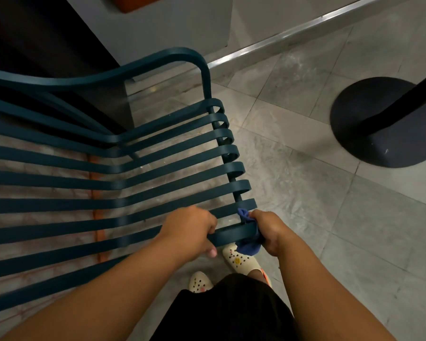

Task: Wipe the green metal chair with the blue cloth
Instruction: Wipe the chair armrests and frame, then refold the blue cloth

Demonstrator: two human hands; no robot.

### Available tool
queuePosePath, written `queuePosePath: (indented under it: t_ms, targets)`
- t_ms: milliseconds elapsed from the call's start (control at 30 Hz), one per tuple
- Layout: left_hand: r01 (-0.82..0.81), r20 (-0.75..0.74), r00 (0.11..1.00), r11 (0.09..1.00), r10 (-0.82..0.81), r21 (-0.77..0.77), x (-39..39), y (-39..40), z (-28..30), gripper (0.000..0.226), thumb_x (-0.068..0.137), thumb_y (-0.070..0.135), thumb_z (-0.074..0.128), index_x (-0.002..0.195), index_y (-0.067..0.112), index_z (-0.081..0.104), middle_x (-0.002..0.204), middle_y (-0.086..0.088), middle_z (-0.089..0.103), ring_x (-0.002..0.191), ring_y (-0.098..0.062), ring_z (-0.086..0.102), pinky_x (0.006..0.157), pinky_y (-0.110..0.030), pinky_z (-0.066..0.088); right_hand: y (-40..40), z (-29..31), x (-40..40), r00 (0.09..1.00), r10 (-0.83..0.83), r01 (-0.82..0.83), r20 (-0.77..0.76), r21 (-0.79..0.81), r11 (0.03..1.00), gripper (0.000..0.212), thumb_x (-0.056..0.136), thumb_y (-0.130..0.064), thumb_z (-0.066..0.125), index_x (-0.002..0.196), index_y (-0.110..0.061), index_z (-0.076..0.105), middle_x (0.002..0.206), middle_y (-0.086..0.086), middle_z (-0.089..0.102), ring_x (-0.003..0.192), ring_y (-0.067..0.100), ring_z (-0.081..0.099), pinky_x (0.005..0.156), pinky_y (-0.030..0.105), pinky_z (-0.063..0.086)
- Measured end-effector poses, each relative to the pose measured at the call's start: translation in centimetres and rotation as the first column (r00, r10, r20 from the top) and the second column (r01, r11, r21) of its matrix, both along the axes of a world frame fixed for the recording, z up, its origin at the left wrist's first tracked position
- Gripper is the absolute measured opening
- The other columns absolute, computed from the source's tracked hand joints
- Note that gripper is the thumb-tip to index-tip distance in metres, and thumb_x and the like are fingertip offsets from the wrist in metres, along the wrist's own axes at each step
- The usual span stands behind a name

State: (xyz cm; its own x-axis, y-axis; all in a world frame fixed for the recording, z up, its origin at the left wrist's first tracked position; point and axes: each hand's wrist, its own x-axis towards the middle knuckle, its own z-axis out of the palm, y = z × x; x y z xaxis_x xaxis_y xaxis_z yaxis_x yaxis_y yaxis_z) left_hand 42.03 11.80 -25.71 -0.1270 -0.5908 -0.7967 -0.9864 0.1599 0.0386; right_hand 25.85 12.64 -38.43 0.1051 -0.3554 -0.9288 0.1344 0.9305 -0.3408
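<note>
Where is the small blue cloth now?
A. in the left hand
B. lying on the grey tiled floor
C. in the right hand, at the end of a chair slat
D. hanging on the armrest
C: the right hand holds the small blue cloth bunched around the end of a slat of the green metal slatted chair.

Both forearms are bare, with no sleeves reaching the left hand [191,230] or the right hand [268,232]. A black garment [231,311] covers the lower body. The feet wear cream perforated clogs [239,258] dotted with small charms, one with an orange heel strap.
</note>
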Motion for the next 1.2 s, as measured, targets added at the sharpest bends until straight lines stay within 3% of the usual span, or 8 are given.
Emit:
queuePosePath:
  t_ms: [367, 500, 633, 733, 800, 900, 1033, 1200]
  targets:
    - [0.074, 0.012, 0.997, 0.99, -0.073, -0.124, 0.5, 0.4, -1.1, 0.039, 0.068, 0.053, 0.076, 0.096, 0.027, 0.064, 0.094, 0.006, 0.064, 0.09, -0.018, 0.058, 0.063, -0.029, 0.042, 0.8, -2.8, 0.7, 0.961, -0.277, 0.277, -0.02, 0.126, 0.953, 0.017, 0.096, -0.007, 0.041, 0.085, -0.005, 0.054, 0.087, 0.018, 0.055, 0.071, 0.027, 0.052, 0.057, 0.036, 0.052]
    - [0.025, 0.036, 0.999, 0.992, -0.02, -0.122, 0.2, 0.9, -0.7, 0.038, 0.071, 0.051, 0.075, 0.099, 0.028, 0.064, 0.097, 0.004, 0.065, 0.092, -0.019, 0.06, 0.07, -0.033, 0.049, 0.9, 1.3, 0.5, 0.955, -0.294, 0.295, -0.031, 0.088, 0.951, 0.025, 0.096, -0.013, 0.039, 0.088, -0.01, 0.063, 0.095, 0.015, 0.059, 0.077, 0.029, 0.055, 0.07, 0.042, 0.051]
    - [-0.03, 0.018, 0.999, 0.988, 0.033, -0.151, 0.4, 1.7, -0.1, 0.04, 0.076, 0.048, 0.072, 0.109, 0.029, 0.062, 0.108, 0.002, 0.063, 0.1, -0.02, 0.058, 0.077, -0.035, 0.049, 2.0, 5.8, 3.1, 0.925, 0.155, -0.2, -0.346, -0.096, 0.975, 0.026, 0.097, -0.021, 0.044, 0.117, -0.016, 0.059, 0.103, 0.019, 0.063, 0.082, 0.034, 0.065, 0.073, 0.042, 0.057]
    - [-0.131, -0.04, 0.991, 0.977, 0.126, -0.17, 0.9, 2.7, 0.7, 0.054, 0.076, 0.049, 0.072, 0.124, 0.03, 0.057, 0.123, 0.002, 0.058, 0.113, -0.02, 0.054, 0.088, -0.034, 0.047, 2.2, 9.8, 4.5, 0.548, 0.554, -0.778, -0.627, -0.139, 0.612, 0.039, 0.094, -0.011, 0.05, 0.133, -0.013, 0.049, 0.131, 0.01, 0.055, 0.115, 0.026, 0.055, 0.098, 0.029, 0.042]
    - [-0.314, -0.152, 0.945, 0.932, 0.289, -0.179, 1.9, 3.2, 1.6, 0.071, 0.07, 0.047, 0.077, 0.133, 0.03, 0.047, 0.131, 0.002, 0.05, 0.119, -0.02, 0.05, 0.092, -0.035, 0.047, 1.9, 12.7, 4.6, 0.628, 0.555, -0.76, -0.544, -0.279, 0.587, 0.034, 0.099, -0.013, 0.042, 0.131, -0.012, 0.052, 0.129, 0.014, 0.056, 0.116, 0.028, 0.056, 0.101, 0.034, 0.043]
    - [-0.602, -0.364, 0.736, 0.798, 0.571, 0.035, 5.7, 3.0, 3.9, 0.113, 0.05, 0.039, 0.086, 0.145, 0.031, 0.025, 0.146, 0.002, 0.037, 0.128, -0.017, 0.044, 0.102, -0.037, 0.044, 0.8, 16.5, 4.7, 0.957, 0.24, -0.173, 0.163, -0.343, 0.923, 0.029, 0.101, -0.022, 0.04, 0.116, -0.017, 0.063, 0.116, 0.018, 0.065, 0.107, 0.032, 0.063, 0.098, 0.047, 0.047]
    - [-0.685, -0.4, 0.059, 0.329, 0.914, 0.65, 11.3, 2.3, 8.6, 0.143, 0.026, 0.035, 0.098, 0.147, 0.017, 0.025, 0.135, -0.014, 0.052, 0.114, -0.024, 0.057, 0.09, -0.037, 0.049, -1.8, 20.4, 5.3, 0.657, -0.021, 0.117, 0.753, -0.075, 0.99, 0.052, 0.095, -0.042, 0.049, 0.123, 0.001, 0.061, 0.122, 0.025, 0.061, 0.113, 0.037, 0.059, 0.1, 0.047, 0.045]
    - [-0.551, -0.499, -0.313, 0.274, 0.808, 0.789, 13.0, 2.6, 13.2, 0.086, 0.057, 0.048, 0.086, 0.127, 0.006, 0.058, 0.117, -0.02, 0.062, 0.098, -0.029, 0.061, 0.083, -0.038, 0.053, -3.6, 23.9, 7.5, 0.594, 0.157, 0.063, 0.789, -0.24, 0.969, 0.069, 0.063, -0.039, 0.086, 0.116, 0.001, 0.065, 0.116, 0.025, 0.063, 0.105, 0.035, 0.062, 0.098, 0.045, 0.047]
